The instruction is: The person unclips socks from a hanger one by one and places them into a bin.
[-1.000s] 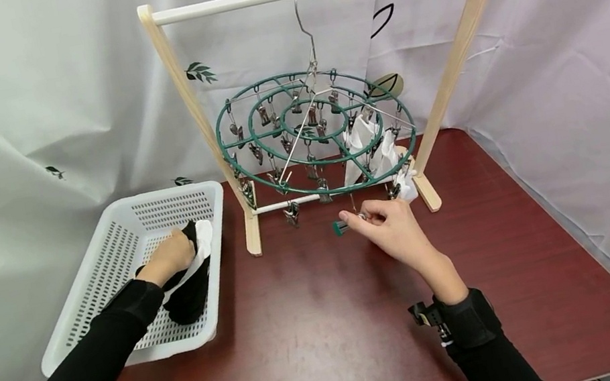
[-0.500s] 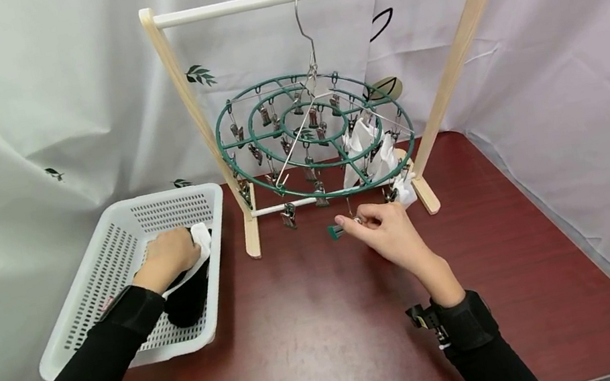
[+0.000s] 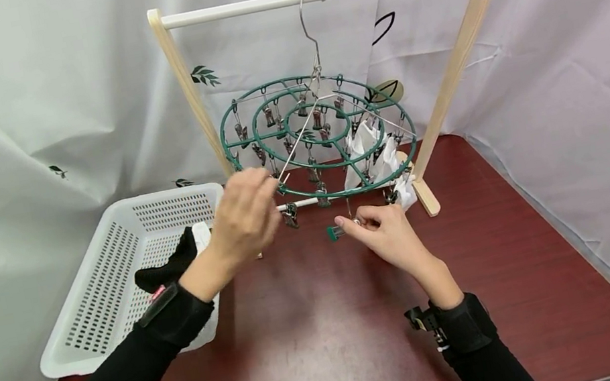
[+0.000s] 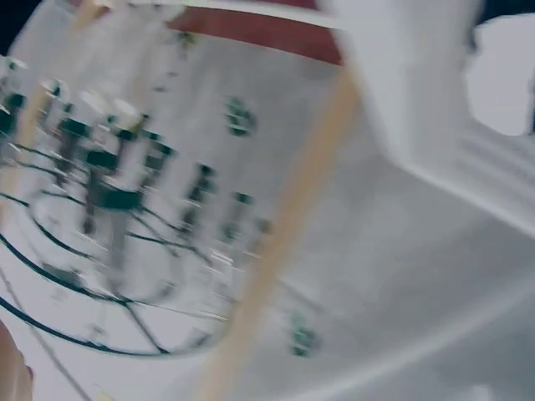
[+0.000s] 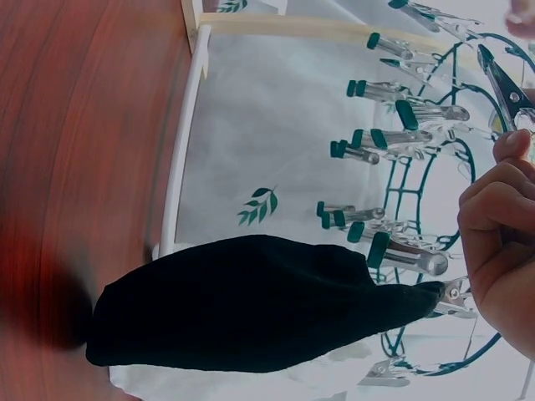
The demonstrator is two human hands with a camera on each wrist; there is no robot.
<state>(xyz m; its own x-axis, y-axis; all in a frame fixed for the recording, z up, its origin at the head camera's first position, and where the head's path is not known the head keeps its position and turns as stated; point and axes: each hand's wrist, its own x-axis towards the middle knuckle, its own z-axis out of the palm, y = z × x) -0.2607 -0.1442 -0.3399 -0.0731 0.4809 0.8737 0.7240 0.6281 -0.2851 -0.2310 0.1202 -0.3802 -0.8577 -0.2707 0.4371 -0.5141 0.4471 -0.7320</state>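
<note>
My left hand (image 3: 245,215) is raised beside the basket, at the near left edge of the green round clip hanger (image 3: 305,192). It is blurred, and whether it holds anything is hidden. A black sock (image 3: 170,262) and part of a white sock (image 3: 202,237) lie in the basket. Below the hanger's front rim, my right hand (image 3: 393,236) pinches a green-tipped metal clip (image 3: 337,232). In the right wrist view, a black sock (image 5: 242,305) hangs from a clip near that hand, with white cloth behind it. White socks (image 3: 382,160) hang on the hanger's right side.
The white slotted basket (image 3: 87,310) stands on the left of the red-brown table (image 3: 335,362). A wooden stand with a white top rod (image 3: 236,9) carries the hanger by its hook. Several free clips dangle from the rings. White patterned fabric (image 3: 100,104) backs the scene.
My left hand has come up out of the basket and moved right toward the hanger, uncovering the black sock. The right hand has kept its pinch on the clip almost in place.
</note>
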